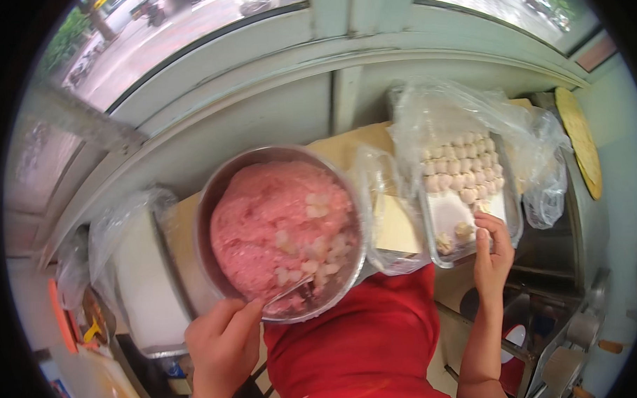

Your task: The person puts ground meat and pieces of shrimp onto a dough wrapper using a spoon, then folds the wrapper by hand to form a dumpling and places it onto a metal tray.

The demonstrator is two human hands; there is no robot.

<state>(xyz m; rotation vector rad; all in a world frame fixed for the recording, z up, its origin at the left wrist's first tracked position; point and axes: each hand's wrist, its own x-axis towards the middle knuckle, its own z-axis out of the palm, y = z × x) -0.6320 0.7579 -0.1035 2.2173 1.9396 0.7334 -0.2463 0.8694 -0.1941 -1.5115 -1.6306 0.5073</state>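
Observation:
A large steel bowl [201,245] holds pink minced meat [266,211] with pale, shrimp-like pieces [336,253] on its right part. My left hand [226,334] is closed around a thin metal tool [290,290], whose far end dips into the bowl near its lower rim. Right of the bowl, square dough wrappers [395,225] lie stacked in clear plastic. A metal tray [515,213] carries rows of small wontons [462,165] and a few separate ones nearer its lower edge. My right hand [494,248] is over the tray's right side, fingertips by a wonton; whether it holds one cannot be told.
A plastic-covered white tray [150,289] stands left of the bowl. Clear plastic [441,102] drapes over the wonton tray's back. At the far right are a flat yellowish oval thing [579,137] and metal equipment [561,359]. A wall with windows borders the worktop [186,251].

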